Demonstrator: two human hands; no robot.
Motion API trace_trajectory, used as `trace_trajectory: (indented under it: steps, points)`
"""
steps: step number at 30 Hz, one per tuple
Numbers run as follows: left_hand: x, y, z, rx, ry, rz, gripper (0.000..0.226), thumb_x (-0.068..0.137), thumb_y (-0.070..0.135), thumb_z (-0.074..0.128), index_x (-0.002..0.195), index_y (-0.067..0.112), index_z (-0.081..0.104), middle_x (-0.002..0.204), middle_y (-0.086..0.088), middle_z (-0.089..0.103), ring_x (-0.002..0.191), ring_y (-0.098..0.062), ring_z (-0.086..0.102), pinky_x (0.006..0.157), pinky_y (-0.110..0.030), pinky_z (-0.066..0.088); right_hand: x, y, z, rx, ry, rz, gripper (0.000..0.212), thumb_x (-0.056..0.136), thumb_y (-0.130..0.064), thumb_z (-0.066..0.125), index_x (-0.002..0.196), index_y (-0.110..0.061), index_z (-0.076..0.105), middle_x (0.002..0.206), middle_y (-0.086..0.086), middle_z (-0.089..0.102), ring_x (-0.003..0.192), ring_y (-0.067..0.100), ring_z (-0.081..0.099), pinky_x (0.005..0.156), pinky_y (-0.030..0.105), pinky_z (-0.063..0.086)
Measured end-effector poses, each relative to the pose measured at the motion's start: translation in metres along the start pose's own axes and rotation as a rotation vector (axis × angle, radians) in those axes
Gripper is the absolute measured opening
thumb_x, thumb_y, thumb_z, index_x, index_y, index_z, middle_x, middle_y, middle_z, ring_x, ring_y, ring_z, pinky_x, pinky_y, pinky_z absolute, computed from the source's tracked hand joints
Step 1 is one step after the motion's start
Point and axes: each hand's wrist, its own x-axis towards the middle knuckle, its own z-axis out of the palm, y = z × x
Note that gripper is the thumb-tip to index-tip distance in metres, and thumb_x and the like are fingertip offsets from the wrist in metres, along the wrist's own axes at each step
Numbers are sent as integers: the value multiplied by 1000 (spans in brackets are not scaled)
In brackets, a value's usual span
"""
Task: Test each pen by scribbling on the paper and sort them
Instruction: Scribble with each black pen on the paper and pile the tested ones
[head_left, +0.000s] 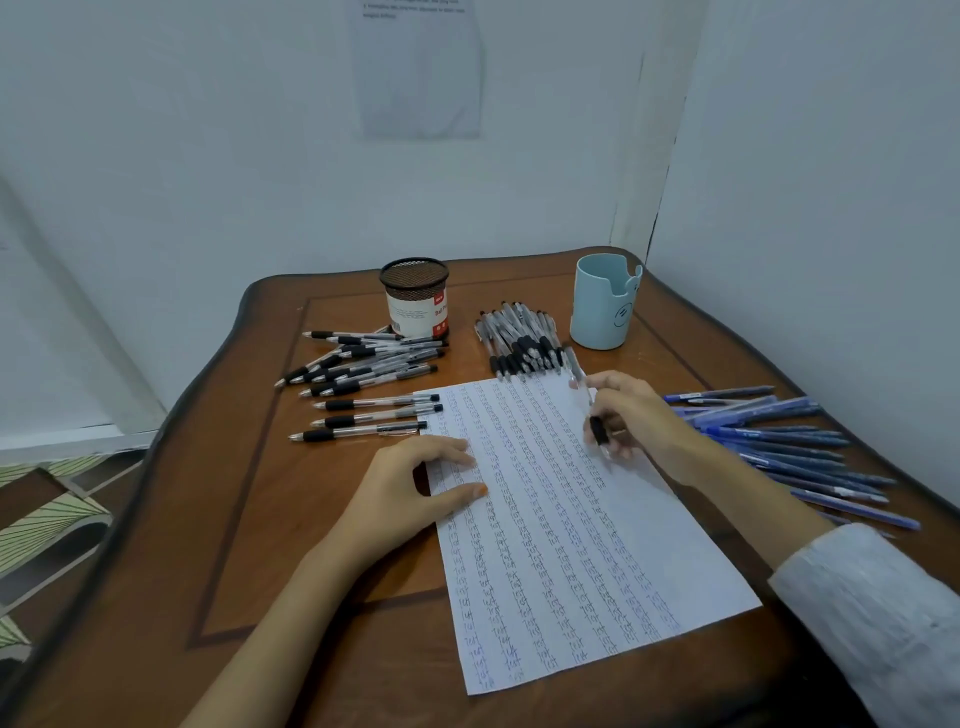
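While pinched in the right hand (631, 415), tip down on the upper right part of the paper (561, 545): one clear pen (597, 428) with black grip, judged mid-scribble.

Left hand (421, 478): fingers relaxed, pressing the paper's left edge, grasping nothing.

Paper: tilted across the table's middle, filled with columns of small scribbles almost edge to edge; task judged well along.

Sorted or still waiting, cannot tell which:
- fan of black-grip pens (363, 371), left of the sheet;
- tight bundle of like pens (524, 345), just beyond its top edge;
- spread of blue pens (779, 441), at right, partly hidden behind the right forearm.

Mesh holder (415, 296) and pale blue cup (602, 306): upright behind the piles, no pens seen rising from either; loading them perhaps left to do.

Surface: dark wooden table (260, 519), inlaid border, wavy rim.

Room: pale walls meeting in a corner behind the table; printed sheet (418, 67) stuck on the wall above; patterned floor (47, 519) at lower left.
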Motion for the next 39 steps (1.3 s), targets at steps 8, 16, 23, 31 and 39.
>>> trace_trajectory:
  steps: [8, 16, 23, 31, 39]
  points:
    - [3, -7, 2, -3, -1, -7, 39, 67, 57, 72, 97, 34, 71, 118, 18, 63, 112, 7, 54, 94, -15, 43, 66, -42, 7, -259, 266, -263, 15, 88, -14, 68, 100, -6, 72, 74, 3, 66, 56, 9, 54, 61, 20, 50]
    - [4, -13, 4, -4, 18, 3, 41, 67, 62, 72, 96, 33, 72, 117, 22, 62, 112, 10, 53, 95, -13, 43, 115, -49, 18, -437, 347, -225, 14, 86, -10, 70, 96, 0, 73, 102, 13, 70, 79, 13, 56, 72, 26, 44]
    - [5, -14, 4, -7, 26, 1, 40, 66, 62, 71, 94, 35, 71, 116, 23, 62, 112, 10, 53, 96, -16, 44, 119, -45, 23, -514, 301, -256, 20, 85, -12, 71, 100, 1, 73, 103, 13, 71, 83, 11, 56, 69, 21, 41]
    - [4, -12, 5, 0, 19, -1, 42, 66, 66, 70, 95, 36, 71, 117, 20, 63, 113, 8, 53, 99, -24, 46, 102, -51, 31, -491, 342, -458, 11, 87, -6, 66, 94, -4, 74, 88, 4, 69, 67, 3, 51, 56, 3, 38]
    - [5, -10, 4, 25, -1, -15, 55, 62, 72, 68, 100, 32, 71, 121, 19, 62, 116, 8, 51, 100, -23, 45, 78, -33, 94, -607, -128, -486, 17, 87, -15, 67, 103, -10, 72, 90, -5, 66, 65, -2, 50, 56, 4, 40]
